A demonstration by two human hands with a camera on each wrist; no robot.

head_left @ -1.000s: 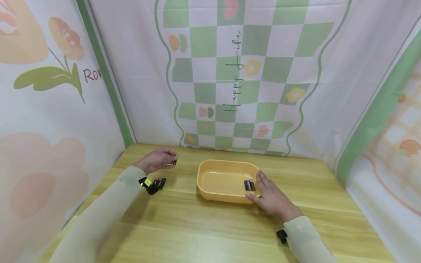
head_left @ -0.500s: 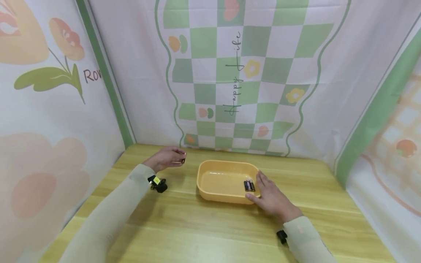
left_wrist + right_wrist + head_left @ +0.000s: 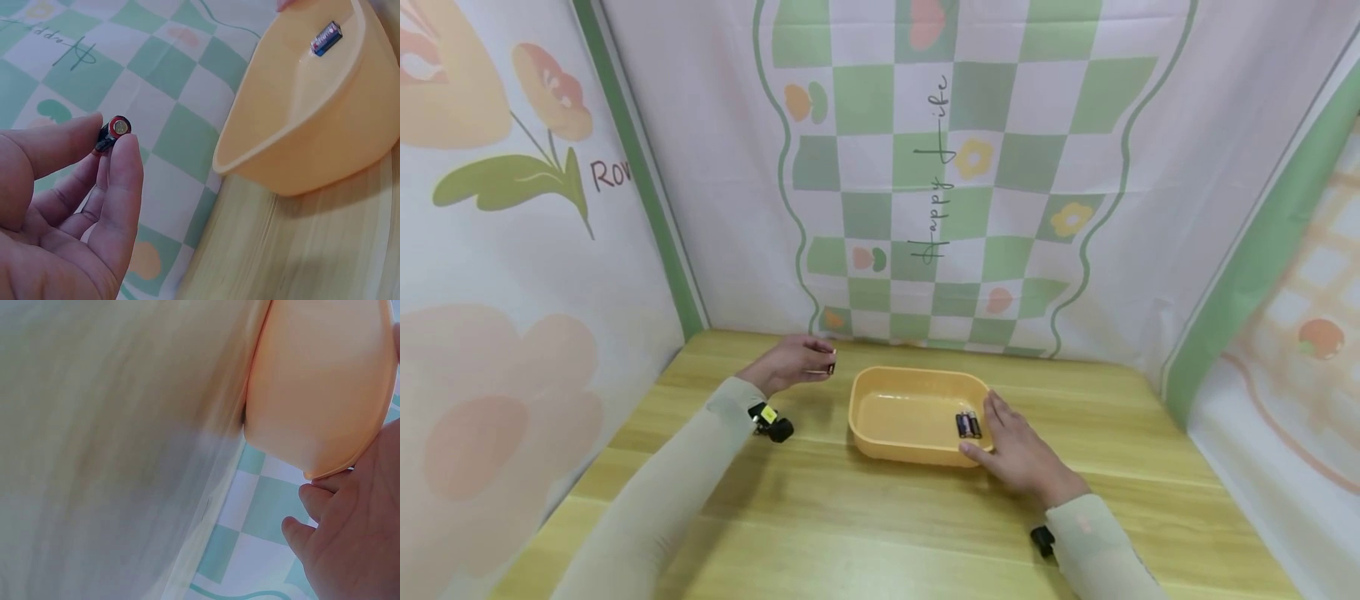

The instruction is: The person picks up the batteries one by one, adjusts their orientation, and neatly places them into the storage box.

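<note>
Between thumb and fingertips, my left hand (image 3: pixel 792 363) pinches a battery (image 3: pixel 119 127), its metal end ringed in red; a dark piece shows just under it. This hand is raised left of a yellow plastic basin (image 3: pixel 917 372), apart from its rim. A small group of dark batteries (image 3: pixel 968 424) lies side by side in the basin, near its right end. My right hand (image 3: pixel 1026 454) rests against that end, fingers extended along the side and thumb at the front corner of the rim. In the right wrist view the palm and fingers (image 3: pixel 315 501) are beside the basin's rim.
The basin stands on a wood-grain table (image 3: pixel 850 533). A patterned cloth (image 3: pixel 917 192) hangs behind the table, with more printed cloth at both sides. A black wrist camera (image 3: pixel 772 423) sits below the left cuff, and another (image 3: pixel 1042 541) by the right cuff.
My left hand has moved right, closer to the basin, with the battery in its fingers. Batteries seen on the table by the left wrist are now hidden. The right hand has stayed put.
</note>
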